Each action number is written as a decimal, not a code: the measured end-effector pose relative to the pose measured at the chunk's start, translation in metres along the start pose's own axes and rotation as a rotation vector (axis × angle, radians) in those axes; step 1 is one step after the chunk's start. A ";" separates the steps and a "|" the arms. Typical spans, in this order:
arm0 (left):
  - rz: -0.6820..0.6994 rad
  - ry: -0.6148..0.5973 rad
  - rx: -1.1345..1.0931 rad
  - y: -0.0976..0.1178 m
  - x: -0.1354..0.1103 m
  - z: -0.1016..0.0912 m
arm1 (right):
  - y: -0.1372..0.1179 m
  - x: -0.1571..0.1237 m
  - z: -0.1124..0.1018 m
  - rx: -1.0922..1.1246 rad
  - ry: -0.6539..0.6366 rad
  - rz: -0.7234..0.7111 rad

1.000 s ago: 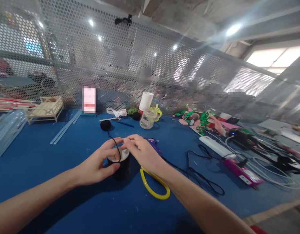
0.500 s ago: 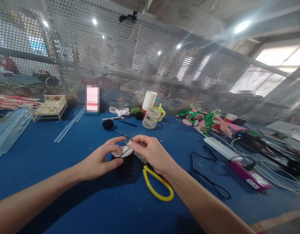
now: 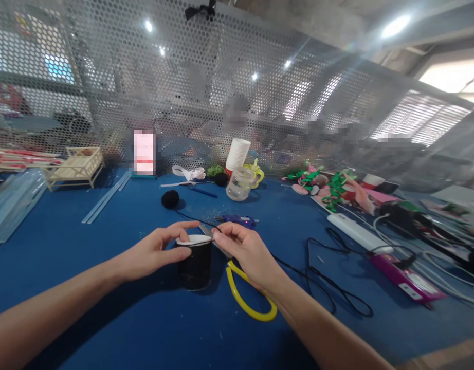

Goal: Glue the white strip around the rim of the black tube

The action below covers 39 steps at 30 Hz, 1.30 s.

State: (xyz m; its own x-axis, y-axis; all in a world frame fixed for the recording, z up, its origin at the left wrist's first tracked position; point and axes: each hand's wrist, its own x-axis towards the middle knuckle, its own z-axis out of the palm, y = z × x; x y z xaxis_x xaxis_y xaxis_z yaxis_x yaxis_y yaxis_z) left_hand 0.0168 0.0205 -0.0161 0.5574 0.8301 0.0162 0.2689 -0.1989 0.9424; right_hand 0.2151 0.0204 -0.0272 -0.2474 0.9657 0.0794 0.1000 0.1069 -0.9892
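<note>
A black cup with a white rim stands on the blue table. My left hand grips it at the rim, thumb on the side and forefinger over the top. My right hand pinches a thin black yarn strand just right of the rim. The strand runs back to a small black yarn ball. Yellow-handled scissors lie under my right wrist, their blades partly hidden by the hand.
Behind lie a blue glue gun, a clear plastic mug, stacked paper cups, a small wooden frame and white strips. To the right lie black cables, a white power strip, green ribbon clutter. A perforated metal screen closes the far edge.
My right hand has drawn the yarn to the right, off the cup top, and the strand now runs taut to the ball. The left hand stays on the cup.
</note>
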 end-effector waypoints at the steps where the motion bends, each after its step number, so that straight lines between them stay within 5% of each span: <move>1: -0.003 -0.012 -0.002 0.000 0.000 -0.001 | 0.001 0.001 0.000 -0.001 0.001 -0.003; 17: 0.035 -0.037 0.065 -0.004 0.002 -0.005 | -0.006 -0.012 -0.006 -0.103 -0.051 -0.173; 39: 0.033 -0.091 -0.010 -0.001 0.003 -0.005 | 0.005 -0.004 -0.007 -0.125 -0.108 -0.115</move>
State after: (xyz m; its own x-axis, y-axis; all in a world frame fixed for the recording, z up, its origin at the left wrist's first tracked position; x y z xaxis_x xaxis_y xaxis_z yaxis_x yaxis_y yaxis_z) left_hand 0.0144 0.0258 -0.0151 0.6351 0.7722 0.0172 0.2416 -0.2197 0.9452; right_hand 0.2231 0.0188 -0.0313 -0.3649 0.9153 0.1706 0.1824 0.2499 -0.9509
